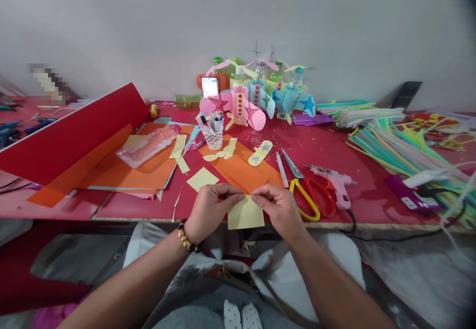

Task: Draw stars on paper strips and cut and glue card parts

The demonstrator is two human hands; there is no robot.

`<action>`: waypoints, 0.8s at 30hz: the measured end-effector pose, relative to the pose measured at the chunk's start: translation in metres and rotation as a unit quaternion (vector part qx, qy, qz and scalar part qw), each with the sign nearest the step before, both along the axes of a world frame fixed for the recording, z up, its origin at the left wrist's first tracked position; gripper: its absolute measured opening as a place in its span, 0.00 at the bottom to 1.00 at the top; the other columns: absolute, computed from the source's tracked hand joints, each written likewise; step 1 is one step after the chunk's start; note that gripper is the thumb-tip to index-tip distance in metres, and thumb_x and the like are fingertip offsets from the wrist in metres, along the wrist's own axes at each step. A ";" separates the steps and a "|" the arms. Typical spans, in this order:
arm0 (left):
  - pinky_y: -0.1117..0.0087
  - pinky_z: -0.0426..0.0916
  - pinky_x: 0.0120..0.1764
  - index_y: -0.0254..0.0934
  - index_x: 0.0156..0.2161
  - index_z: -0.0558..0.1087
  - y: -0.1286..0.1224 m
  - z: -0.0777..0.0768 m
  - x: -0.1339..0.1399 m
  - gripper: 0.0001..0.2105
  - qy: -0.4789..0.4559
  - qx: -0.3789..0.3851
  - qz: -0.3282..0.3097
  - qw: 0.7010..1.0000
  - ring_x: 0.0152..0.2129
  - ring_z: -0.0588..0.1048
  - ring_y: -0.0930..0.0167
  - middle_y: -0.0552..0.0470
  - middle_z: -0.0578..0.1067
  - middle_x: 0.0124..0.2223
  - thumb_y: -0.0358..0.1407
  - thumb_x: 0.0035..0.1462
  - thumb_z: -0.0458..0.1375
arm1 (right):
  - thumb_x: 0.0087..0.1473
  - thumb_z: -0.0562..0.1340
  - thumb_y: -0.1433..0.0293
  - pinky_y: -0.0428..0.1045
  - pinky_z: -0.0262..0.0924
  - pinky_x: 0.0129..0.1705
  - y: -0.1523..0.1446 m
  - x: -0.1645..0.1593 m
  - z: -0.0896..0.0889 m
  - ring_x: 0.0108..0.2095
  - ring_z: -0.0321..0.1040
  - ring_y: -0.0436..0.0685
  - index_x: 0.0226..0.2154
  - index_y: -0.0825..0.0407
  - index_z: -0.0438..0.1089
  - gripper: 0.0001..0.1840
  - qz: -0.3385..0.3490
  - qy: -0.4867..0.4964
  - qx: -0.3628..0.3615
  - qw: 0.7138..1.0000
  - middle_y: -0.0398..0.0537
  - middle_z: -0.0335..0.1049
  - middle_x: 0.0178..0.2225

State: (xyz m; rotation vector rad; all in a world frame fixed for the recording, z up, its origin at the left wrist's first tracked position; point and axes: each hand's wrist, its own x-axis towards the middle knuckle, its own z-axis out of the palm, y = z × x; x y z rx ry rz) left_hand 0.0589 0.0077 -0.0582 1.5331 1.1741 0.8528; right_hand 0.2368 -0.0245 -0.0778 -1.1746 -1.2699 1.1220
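Observation:
Between my hands, over the table's front edge, hangs a square of pale yellow paper (246, 215). My left hand (213, 206) pinches its upper left part between thumb and fingers. The upper right part is gripped the same way by my right hand (279, 207). Just beyond my left hand lies another yellow paper square (203, 179). Orange paper sheets (241, 167) lie past my fingertips, with a yellow strip bearing star shapes (260, 153) on them. Scissors with red and yellow handles (305, 190) rest right of my right hand.
A pink glue gun (336, 182) and purple power strip (412, 197) are at right, near bundled coloured strips (394, 145). A pen cup (213, 138) stands before several decorated bottle planes (240, 98). A clear plastic bottle (148, 146) lies left, beside a red board (82, 135).

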 end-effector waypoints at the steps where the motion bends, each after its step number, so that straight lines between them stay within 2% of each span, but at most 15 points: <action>1: 0.75 0.64 0.26 0.36 0.30 0.80 0.000 0.000 0.000 0.09 -0.001 -0.001 0.003 1.000 0.23 0.71 0.71 0.49 0.78 0.28 0.40 0.50 0.63 | 0.51 0.65 0.64 0.45 0.62 0.28 0.000 0.000 0.000 0.25 0.67 0.51 0.29 0.53 0.74 0.08 -0.002 -0.003 0.005 1.000 0.43 0.72 0.24; 6: 0.75 0.60 0.21 0.34 0.26 0.78 0.001 -0.006 -0.002 0.17 -0.045 -0.071 -0.023 0.996 0.18 0.68 0.73 0.50 0.75 0.23 0.47 0.52 0.60 | 0.53 0.64 0.66 0.45 0.64 0.32 -0.002 0.001 -0.001 0.28 0.70 0.52 0.30 0.52 0.74 0.07 -0.018 -0.051 0.062 0.997 0.44 0.74 0.27; 9: 0.75 0.60 0.21 0.33 0.25 0.77 0.001 -0.008 -0.002 0.18 -0.067 -0.112 -0.036 0.991 0.19 0.69 0.72 0.50 0.75 0.23 0.49 0.50 0.62 | 0.55 0.63 0.67 0.45 0.64 0.33 -0.004 0.000 -0.002 0.29 0.71 0.52 0.31 0.52 0.75 0.06 -0.013 -0.095 0.102 0.990 0.44 0.76 0.28; 15: 0.74 0.65 0.27 0.31 0.33 0.79 0.001 -0.006 -0.004 0.17 -0.089 -0.149 -0.062 0.983 0.24 0.72 0.71 0.47 0.78 0.29 0.46 0.49 0.63 | 0.55 0.62 0.69 0.44 0.64 0.34 -0.005 0.000 -0.003 0.30 0.72 0.51 0.32 0.51 0.76 0.06 0.000 -0.117 0.139 0.983 0.44 0.77 0.29; 19: 0.75 0.61 0.24 0.30 0.31 0.79 0.000 -0.007 -0.006 0.17 -0.046 -0.135 -0.052 0.988 0.20 0.68 0.74 0.49 0.76 0.26 0.46 0.49 0.63 | 0.55 0.63 0.68 0.44 0.64 0.33 -0.005 -0.001 -0.002 0.30 0.72 0.51 0.32 0.52 0.75 0.06 0.011 -0.104 0.116 0.988 0.45 0.77 0.29; 24: 0.77 0.57 0.22 0.30 0.31 0.79 -0.001 -0.007 -0.007 0.17 -0.001 -0.097 -0.052 0.994 0.19 0.64 0.76 0.51 0.74 0.23 0.46 0.51 0.61 | 0.52 0.65 0.63 0.43 0.62 0.27 -0.005 -0.002 -0.001 0.25 0.69 0.51 0.32 0.54 0.74 0.10 0.033 -0.047 0.026 0.998 0.45 0.74 0.25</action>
